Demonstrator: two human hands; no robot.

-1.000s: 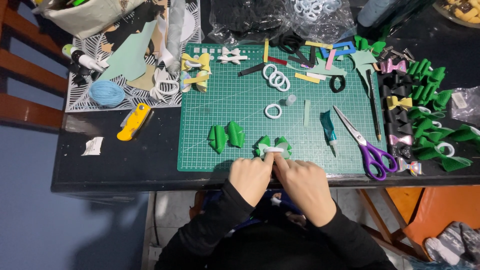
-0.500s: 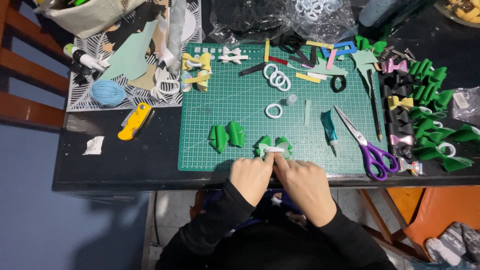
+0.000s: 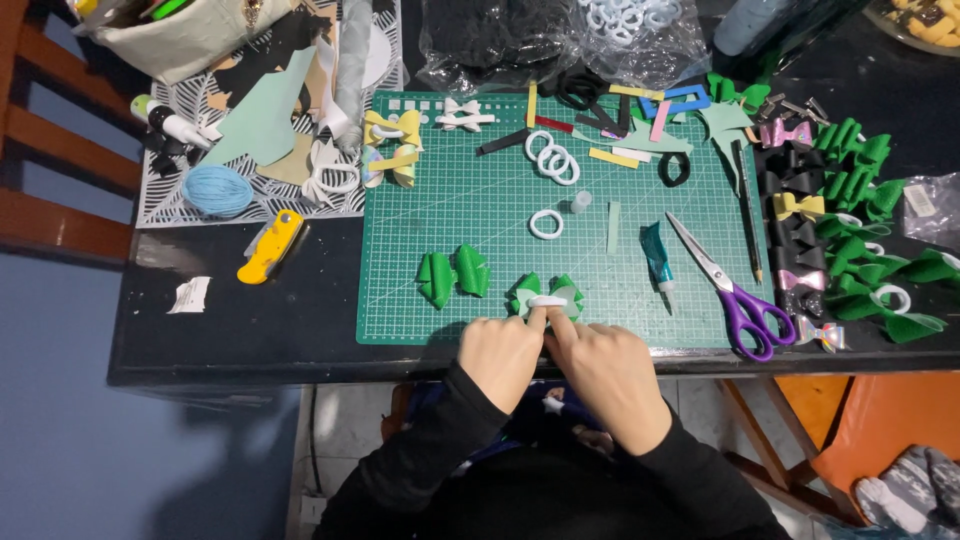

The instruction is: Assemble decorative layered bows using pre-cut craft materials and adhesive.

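A green bow (image 3: 545, 294) with a white band across its middle lies near the front edge of the green cutting mat (image 3: 480, 210). My left hand (image 3: 500, 355) and my right hand (image 3: 605, 370) sit side by side just below it. Both index fingertips press down on the white band. To the left on the mat lies a second green bow (image 3: 452, 273) without a band.
Purple-handled scissors (image 3: 735, 290), a teal glue tube (image 3: 657, 255), white rings (image 3: 547, 223) and coloured strips lie on the mat. Many finished bows (image 3: 850, 215) crowd the right side. A yellow utility knife (image 3: 270, 246) and blue yarn ball (image 3: 217, 190) lie to the left.
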